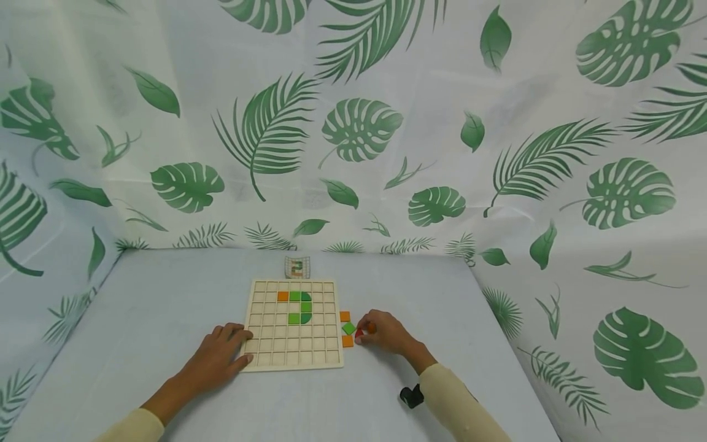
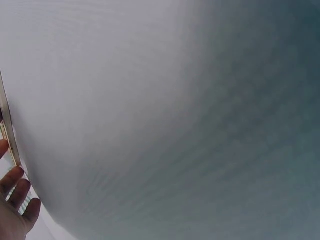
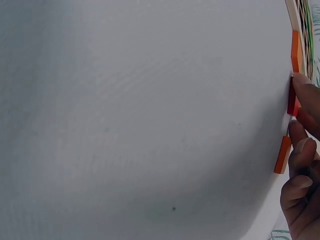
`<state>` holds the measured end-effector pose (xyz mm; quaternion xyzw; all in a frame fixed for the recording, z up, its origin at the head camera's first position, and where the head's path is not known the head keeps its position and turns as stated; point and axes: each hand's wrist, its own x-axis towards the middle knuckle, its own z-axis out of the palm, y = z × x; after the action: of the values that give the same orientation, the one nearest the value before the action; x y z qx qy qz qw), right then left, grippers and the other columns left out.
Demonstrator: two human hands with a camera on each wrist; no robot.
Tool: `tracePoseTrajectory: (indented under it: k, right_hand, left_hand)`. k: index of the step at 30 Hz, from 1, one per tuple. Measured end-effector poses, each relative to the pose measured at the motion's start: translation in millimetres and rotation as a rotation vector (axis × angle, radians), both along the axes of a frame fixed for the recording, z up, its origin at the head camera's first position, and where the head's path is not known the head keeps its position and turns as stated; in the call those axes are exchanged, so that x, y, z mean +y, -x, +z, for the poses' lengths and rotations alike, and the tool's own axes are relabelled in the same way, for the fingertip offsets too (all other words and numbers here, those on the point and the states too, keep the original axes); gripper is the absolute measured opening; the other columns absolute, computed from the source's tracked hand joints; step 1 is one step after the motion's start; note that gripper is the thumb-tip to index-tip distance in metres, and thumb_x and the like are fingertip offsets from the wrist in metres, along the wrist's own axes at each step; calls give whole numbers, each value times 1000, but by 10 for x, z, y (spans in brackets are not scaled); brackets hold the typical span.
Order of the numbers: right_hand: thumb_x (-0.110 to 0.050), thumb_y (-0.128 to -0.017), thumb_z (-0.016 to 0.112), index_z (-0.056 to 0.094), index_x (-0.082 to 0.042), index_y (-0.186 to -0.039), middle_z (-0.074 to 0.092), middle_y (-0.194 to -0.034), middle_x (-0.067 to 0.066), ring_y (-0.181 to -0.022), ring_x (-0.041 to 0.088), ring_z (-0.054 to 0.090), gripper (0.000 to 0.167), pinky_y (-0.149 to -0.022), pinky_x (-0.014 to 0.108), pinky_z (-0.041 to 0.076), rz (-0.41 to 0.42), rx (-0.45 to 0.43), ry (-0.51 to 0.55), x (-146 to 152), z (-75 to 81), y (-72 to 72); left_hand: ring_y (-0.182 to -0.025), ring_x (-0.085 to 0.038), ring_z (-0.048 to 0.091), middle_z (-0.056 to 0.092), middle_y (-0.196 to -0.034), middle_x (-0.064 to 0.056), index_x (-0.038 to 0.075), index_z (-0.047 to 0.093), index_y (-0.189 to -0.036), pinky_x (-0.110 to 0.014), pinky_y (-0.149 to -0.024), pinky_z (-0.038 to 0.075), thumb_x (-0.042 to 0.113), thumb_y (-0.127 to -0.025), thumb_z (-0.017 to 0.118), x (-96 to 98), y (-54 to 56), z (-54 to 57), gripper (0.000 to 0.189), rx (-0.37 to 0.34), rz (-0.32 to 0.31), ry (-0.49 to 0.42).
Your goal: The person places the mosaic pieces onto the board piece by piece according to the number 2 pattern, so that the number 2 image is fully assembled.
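A pale wooden grid board (image 1: 293, 356) lies on the table, with an orange square tile (image 1: 283, 296) and several green tiles (image 1: 295, 318) set in its upper half. My left hand (image 1: 218, 356) rests at the board's left edge, fingers extended, thumb near the lower corner. Right of the board, my right hand (image 1: 386, 333) pinches a small red tile (image 3: 292, 97) between thumb and fingertips. An orange piece (image 1: 372, 328) shows beside those fingers, partly covered by the hand. Two orange square tiles (image 1: 347, 341) and a turned green tile (image 1: 349, 328) line the board's right edge.
A small pattern card (image 1: 297, 267) stands behind the board. Near my right sleeve lies a black object (image 1: 411, 396). White sheeting printed with green leaves (image 1: 361, 129) forms walls at the back and sides of the pale table (image 1: 166, 288).
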<state>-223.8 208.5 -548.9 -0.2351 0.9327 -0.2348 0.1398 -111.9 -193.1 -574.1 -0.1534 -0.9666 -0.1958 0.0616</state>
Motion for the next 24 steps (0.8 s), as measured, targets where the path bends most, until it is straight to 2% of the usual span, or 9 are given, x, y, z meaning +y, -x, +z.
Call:
tracePoseTrajectory:
  k: [4, 8, 12, 24]
  right_hand:
    - [-33, -85, 81, 73, -17, -105, 63, -92, -10, -86, 11, 53, 26, -79, 31, 46, -10, -4, -18, 8, 20, 0]
    - [-33, -85, 81, 68, -20, -98, 62, -90, -11, -85, 11, 53, 22, -80, 30, 47, -19, -28, -26, 7, 17, 4]
    - [-30, -86, 80, 64, -22, -95, 62, -87, -11, -83, 11, 54, 20, -77, 29, 46, 5, -49, -20, -4, 25, -6]
    - [-30, -92, 74, 70, -21, -100, 63, -83, -11, -77, 7, 54, 12, -70, 24, 46, 50, -30, 35, 4, -75, -3]
  left_hand:
    - [-113, -32, 55, 57, -129, -12, 16, 63, -127, -53, -90, 47, 37, -93, 72, 5, 9, 7, 41, -13, 6, 4]
    - [-113, -31, 55, 57, -129, -12, 16, 63, -127, -52, -90, 47, 37, -93, 71, 5, 13, 8, 41, -21, 9, 8]
    - [-113, -32, 55, 57, -130, -12, 16, 63, -127, -52, -90, 47, 38, -93, 72, 0, 14, 2, 42, -18, 10, 13]
    - [-113, -33, 55, 57, -129, -13, 15, 63, -126, -53, -89, 47, 38, -92, 72, -7, 2, 3, 42, -11, 14, 11]
